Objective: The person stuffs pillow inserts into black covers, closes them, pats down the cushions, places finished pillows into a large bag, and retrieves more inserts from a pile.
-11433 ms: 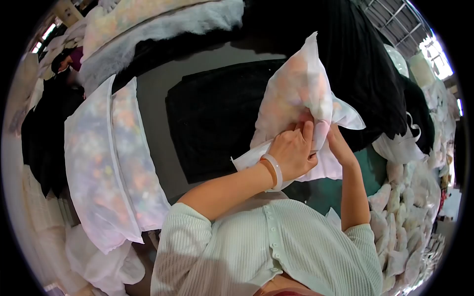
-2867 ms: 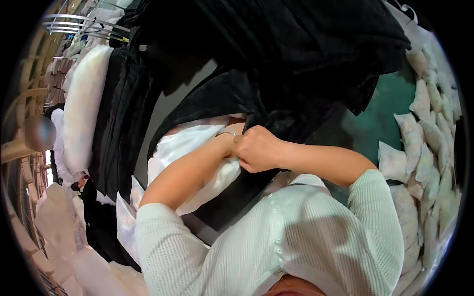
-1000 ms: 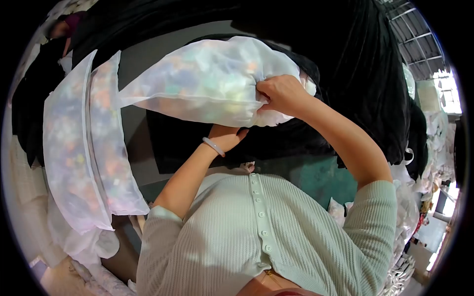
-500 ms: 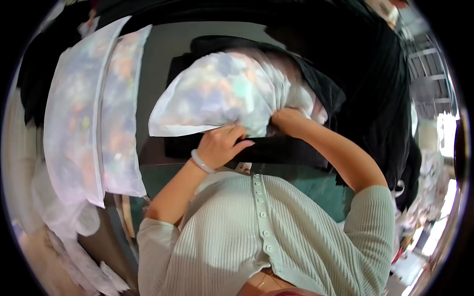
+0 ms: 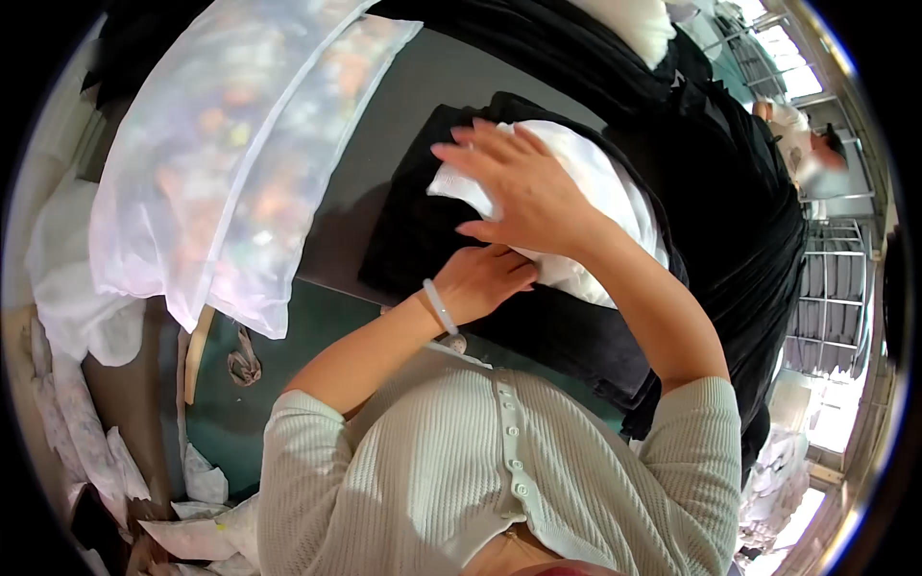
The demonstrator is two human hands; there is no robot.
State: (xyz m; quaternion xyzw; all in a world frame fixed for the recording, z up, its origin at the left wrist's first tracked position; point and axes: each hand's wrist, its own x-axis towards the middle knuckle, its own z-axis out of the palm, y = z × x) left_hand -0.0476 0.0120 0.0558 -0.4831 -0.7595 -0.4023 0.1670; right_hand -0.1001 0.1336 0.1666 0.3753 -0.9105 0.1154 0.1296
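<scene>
A white pillow insert [image 5: 615, 206] lies mostly inside an open black fabric cover [image 5: 408, 230] on the grey table. My right hand [image 5: 523, 187] rests over the insert's left end, fingers spread. Just below it, my left hand [image 5: 485, 278], with a pale bracelet on the wrist, is at the cover's near edge, fingers curled; what they grip, if anything, is hidden. Two filled pillows with multicoloured stuffing [image 5: 221, 163] lie side by side to the left.
Heaped black fabric [image 5: 740, 221] covers the table's far right side. A person [image 5: 792, 134] stands at the upper right near metal racks [image 5: 826, 298]. White bags and pieces [image 5: 86, 278] lie at the left, and a wooden stick [image 5: 199, 355] leans below the pillows.
Since half a second ago, the insert has gone further into the black cover. My right hand has moved left over it and spread its fingers. The view has turned, bringing racks into sight.
</scene>
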